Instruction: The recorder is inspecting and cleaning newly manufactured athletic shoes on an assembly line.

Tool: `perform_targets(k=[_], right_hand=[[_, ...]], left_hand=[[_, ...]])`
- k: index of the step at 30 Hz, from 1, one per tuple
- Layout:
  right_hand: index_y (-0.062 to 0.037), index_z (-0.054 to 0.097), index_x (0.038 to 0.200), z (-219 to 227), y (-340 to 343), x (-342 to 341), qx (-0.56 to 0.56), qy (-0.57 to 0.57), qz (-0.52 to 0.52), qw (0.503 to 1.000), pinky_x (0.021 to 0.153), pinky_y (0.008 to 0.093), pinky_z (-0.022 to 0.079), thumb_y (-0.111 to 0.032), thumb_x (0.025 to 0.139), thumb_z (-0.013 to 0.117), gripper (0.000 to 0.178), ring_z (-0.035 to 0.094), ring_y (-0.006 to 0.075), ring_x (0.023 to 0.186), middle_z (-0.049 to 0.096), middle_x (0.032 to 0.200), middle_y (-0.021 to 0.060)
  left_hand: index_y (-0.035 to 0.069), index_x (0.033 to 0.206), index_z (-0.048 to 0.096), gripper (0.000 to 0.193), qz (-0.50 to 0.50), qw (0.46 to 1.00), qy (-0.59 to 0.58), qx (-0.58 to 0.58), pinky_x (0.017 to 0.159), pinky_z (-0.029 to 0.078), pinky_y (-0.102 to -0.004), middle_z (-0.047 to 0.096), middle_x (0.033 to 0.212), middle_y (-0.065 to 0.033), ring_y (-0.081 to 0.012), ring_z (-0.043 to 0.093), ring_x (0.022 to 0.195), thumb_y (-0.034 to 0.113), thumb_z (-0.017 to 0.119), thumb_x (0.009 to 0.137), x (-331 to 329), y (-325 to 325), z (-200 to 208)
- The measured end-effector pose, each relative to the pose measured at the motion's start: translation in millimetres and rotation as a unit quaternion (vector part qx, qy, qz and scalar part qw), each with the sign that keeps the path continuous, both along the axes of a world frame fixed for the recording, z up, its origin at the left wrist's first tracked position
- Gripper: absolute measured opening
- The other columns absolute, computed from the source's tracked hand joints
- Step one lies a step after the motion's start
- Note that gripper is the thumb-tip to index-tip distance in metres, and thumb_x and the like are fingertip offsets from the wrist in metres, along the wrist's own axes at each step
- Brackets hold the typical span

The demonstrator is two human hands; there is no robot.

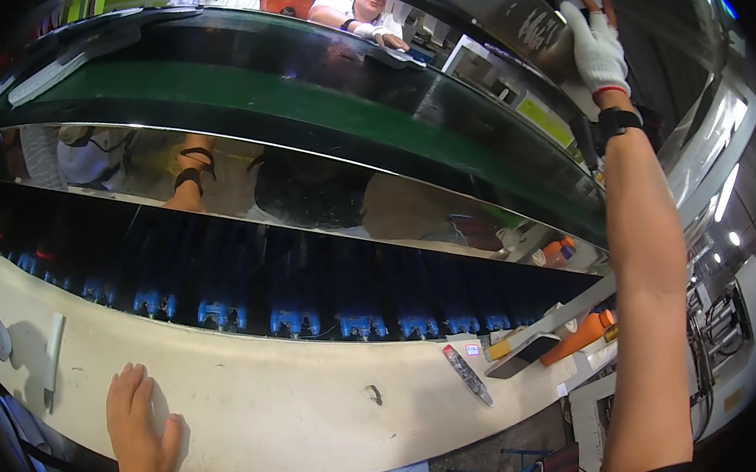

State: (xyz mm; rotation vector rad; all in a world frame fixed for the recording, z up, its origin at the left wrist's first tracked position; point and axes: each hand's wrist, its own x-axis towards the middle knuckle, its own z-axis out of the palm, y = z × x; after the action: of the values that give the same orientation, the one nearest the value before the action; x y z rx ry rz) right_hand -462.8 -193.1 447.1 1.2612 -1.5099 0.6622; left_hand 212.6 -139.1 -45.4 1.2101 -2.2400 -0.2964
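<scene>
My left hand (140,428) lies on the pale worktop (266,390) with its fingers stretched out, holding nothing. Close to it is a slim pale tool with a dark tip (54,361). My right hand (597,48), in a white glove with a red cuff and bare fingertips, reaches up to the far right. Its fingers curl at a dark item with a pale edge (575,1); shadow hides what kind it is. On the worktop's right part lies a knife-like tool with a red end (467,375).
A green conveyor belt (230,85) crosses beyond the worktop, carrying pale sole-shaped pieces (49,78). Blue fittings (294,321) line the dark gap below it. A phone (522,356) and an orange bottle (578,338) stand at right. Co-workers (357,13) sit across the belt.
</scene>
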Motion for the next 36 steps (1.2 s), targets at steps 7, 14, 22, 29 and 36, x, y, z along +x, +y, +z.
perform_targets(k=[7, 14, 22, 29, 36], right_hand=[[-0.0378, 0.058, 0.160, 6.7, 0.7, 6.4, -0.020, 0.030, 0.018, 0.999, 0.129, 0.0495, 0.034, -0.067, 0.105, 0.055, 0.062, 0.039, 0.0499, 0.159, 0.033, 0.177, 0.0265], [-0.0156, 0.057, 0.157, -3.1, 6.6, 24.4, 0.005, 0.009, -0.073, 0.997, 0.120, 0.0512, 0.045, -0.053, 0.104, 0.058, 0.065, 0.057, 0.0472, 0.143, 0.054, 0.159, 0.0309], [-0.0013, 0.047, 0.164, 4.3, -7.6, -1.0, -0.041, 0.059, 0.039, 0.997, 0.132, 0.0423, 0.030, -0.064, 0.103, 0.064, 0.089, 0.036, 0.0395, 0.163, 0.041, 0.174, 0.0244], [-0.0056, 0.050, 0.162, 4.8, -7.3, -4.3, -0.030, 0.036, 0.049, 0.998, 0.130, 0.0460, 0.034, -0.069, 0.099, 0.066, 0.091, 0.041, 0.0417, 0.158, 0.044, 0.172, 0.0237], [-0.0066, 0.057, 0.155, 6.2, -9.5, -3.6, -0.099, 0.094, 0.016, 0.991, 0.125, 0.0484, 0.040, -0.070, 0.095, 0.070, 0.088, 0.049, 0.0429, 0.151, 0.054, 0.160, 0.0265]], left_hand=[[-0.007, 0.135, 0.062, 0.060, -0.035, 0.999, -0.020, -0.020, 0.127, 0.036, -0.0632, 0.058, 0.153, -0.0289, -0.0527, 0.051, 0.146, 0.014, 0.075, 0.080, 2.1, -5.2, 13.5], [-0.007, 0.132, 0.064, 0.057, 0.000, 1.000, -0.027, -0.008, 0.126, 0.037, -0.0609, 0.059, 0.152, -0.0289, -0.0515, 0.052, 0.145, 0.012, 0.074, 0.080, 0.3, -1.3, 12.5], [-0.006, 0.130, 0.065, 0.055, -0.010, 1.000, -0.020, -0.007, 0.125, 0.038, -0.0612, 0.060, 0.151, -0.0287, -0.0517, 0.053, 0.144, 0.012, 0.074, 0.080, 3.1, -2.1, 14.9], [-0.005, 0.129, 0.066, 0.054, -0.004, 1.000, -0.015, 0.004, 0.123, 0.040, -0.0604, 0.061, 0.149, -0.0284, -0.0513, 0.053, 0.144, 0.012, 0.074, 0.078, 5.2, -2.9, 12.8], [-0.004, 0.131, 0.065, 0.057, -0.012, 1.000, -0.018, -0.017, 0.123, 0.040, -0.0606, 0.060, 0.150, -0.0277, -0.0518, 0.053, 0.144, 0.013, 0.076, 0.077, 11.6, -6.5, 14.8]])
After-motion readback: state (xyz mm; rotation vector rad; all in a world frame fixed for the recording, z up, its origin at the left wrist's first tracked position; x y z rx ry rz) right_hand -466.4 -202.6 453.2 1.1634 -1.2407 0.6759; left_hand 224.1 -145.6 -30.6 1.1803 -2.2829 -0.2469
